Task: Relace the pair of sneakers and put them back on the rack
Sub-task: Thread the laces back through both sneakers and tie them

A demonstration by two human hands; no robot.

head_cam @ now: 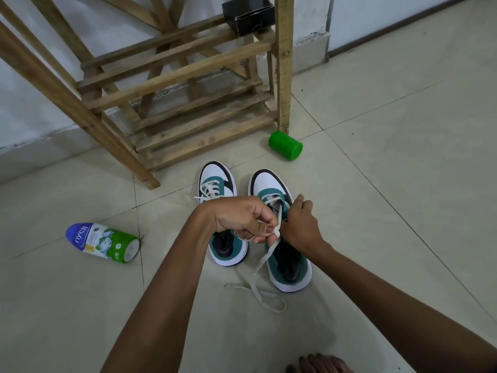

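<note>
Home entryway: tiled floor [390, 184], wooden shoe rack [177, 76].

Rack shelves: the wooden rack [172, 103] has open slatted tiers facing the sneakers; a black box [248, 16] fills the right end of an upper tier.
Rack foot: a green jar [285, 145] lies just beside the right post.
Left floor: a powder bottle [103, 242] lies on its side.
Near floor: a loose lace [258, 288] trails across the tiles.

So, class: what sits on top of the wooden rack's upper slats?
A black box sits on the wooden rack at its upper right, against the post. Its top is cut off by the frame edge, so whatever is above or inside it cannot be seen.
</note>
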